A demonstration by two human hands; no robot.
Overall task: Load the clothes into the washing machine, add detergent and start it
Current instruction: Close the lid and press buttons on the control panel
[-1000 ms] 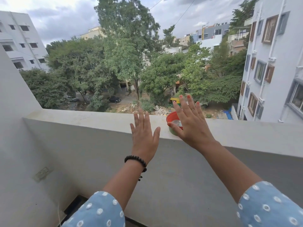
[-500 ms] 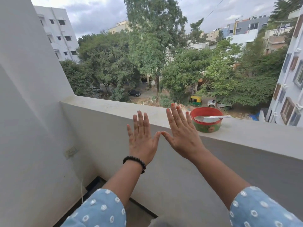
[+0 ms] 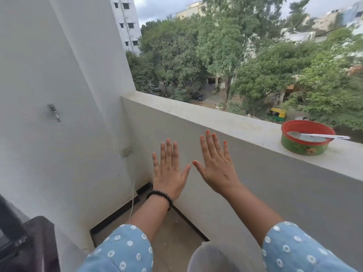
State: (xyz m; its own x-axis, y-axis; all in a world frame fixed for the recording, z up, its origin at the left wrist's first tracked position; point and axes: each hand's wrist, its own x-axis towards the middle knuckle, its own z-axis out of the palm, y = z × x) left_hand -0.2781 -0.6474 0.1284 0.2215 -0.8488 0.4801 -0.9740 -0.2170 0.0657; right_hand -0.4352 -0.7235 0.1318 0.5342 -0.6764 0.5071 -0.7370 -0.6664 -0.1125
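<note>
I stand on a balcony with both arms stretched forward, backs of the hands toward me. My left hand (image 3: 169, 169), with a black bead bracelet at the wrist, is flat with fingers apart and holds nothing. My right hand (image 3: 216, 165) is beside it, also spread and empty. Both hover in front of the grey parapet wall (image 3: 255, 183). A dark appliance corner (image 3: 33, 246) shows at the bottom left; I cannot tell whether it is the washing machine. No clothes or detergent are in view.
A red-and-green bowl (image 3: 304, 142) with a spoon (image 3: 322, 136) across it sits on the parapet ledge at right. A tap (image 3: 54, 111) and a wall socket (image 3: 126, 151) are on the white left wall. A thin cord (image 3: 133, 197) hangs to the tiled floor (image 3: 167, 232).
The view has swung left and downward: the bowl has shifted right, the left wall, tap and dark appliance have come into view. Both hands stay spread and have lowered below the ledge.
</note>
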